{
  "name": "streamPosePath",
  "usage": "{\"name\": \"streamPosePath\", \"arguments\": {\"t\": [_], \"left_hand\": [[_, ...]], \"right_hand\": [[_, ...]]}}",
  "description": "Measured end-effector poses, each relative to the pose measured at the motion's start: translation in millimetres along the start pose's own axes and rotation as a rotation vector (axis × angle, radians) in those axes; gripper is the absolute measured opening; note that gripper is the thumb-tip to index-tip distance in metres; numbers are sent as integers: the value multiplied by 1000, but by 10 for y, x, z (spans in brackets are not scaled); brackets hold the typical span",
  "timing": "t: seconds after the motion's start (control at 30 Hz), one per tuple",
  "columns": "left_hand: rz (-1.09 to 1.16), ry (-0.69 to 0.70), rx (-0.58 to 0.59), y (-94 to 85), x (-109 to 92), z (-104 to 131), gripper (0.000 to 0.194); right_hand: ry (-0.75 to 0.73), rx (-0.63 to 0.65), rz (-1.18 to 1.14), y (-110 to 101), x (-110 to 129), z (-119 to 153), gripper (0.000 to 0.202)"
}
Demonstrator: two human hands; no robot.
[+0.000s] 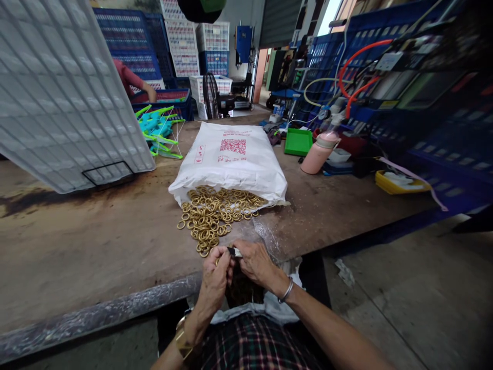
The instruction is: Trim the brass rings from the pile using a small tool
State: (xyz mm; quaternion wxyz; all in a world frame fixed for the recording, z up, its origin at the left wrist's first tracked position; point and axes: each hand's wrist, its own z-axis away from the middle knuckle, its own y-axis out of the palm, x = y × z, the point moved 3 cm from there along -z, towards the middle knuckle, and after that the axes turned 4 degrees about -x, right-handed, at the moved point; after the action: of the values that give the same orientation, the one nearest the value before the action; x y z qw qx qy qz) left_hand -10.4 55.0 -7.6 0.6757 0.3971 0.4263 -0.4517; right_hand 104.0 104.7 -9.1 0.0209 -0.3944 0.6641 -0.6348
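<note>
Just past the table's front edge, my hands are close together with fingers closed. Between their fingertips is a small black-and-white piece (233, 252), too small to name. My left hand (214, 277) pinches at its black end, and a glint of gold shows by the fingers, perhaps a ring. My right hand (257, 264) has its fingers curled round the pale end. Beyond my hands lies a heap of brass-coloured rings (210, 216), spilling from the mouth of a white woven bag (234, 159) with red printing.
A white plastic crate (73, 97) stands on the left, with turquoise-and-green plastic parts (159, 128) behind it. To the right are a green tray (298, 142), a pink bottle (320, 152) and a yellow tray (402, 182). Another person's arm (134, 82) reaches into a blue crate.
</note>
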Motion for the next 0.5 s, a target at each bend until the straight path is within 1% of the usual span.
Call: {"name": "streamPosePath", "arguments": {"t": [0.1,0.23,0.37,0.43,0.5], "left_hand": [[-33,10,-26,4,8,2,36],[-62,43,-28,1,12,-18,36],[-86,91,-32,-5,-64,31,39],[-91,90,37,25,-103,112,40],[-69,25,163,76,-89,216,39]], "right_hand": [[2,17,-1,1,6,-9,21],[-23,37,-15,22,13,-2,22],[-18,98,-4,46,-51,-25,25],[33,122,57,43,-131,-74,25],[91,119,137,26,-205,-144,23]]}}
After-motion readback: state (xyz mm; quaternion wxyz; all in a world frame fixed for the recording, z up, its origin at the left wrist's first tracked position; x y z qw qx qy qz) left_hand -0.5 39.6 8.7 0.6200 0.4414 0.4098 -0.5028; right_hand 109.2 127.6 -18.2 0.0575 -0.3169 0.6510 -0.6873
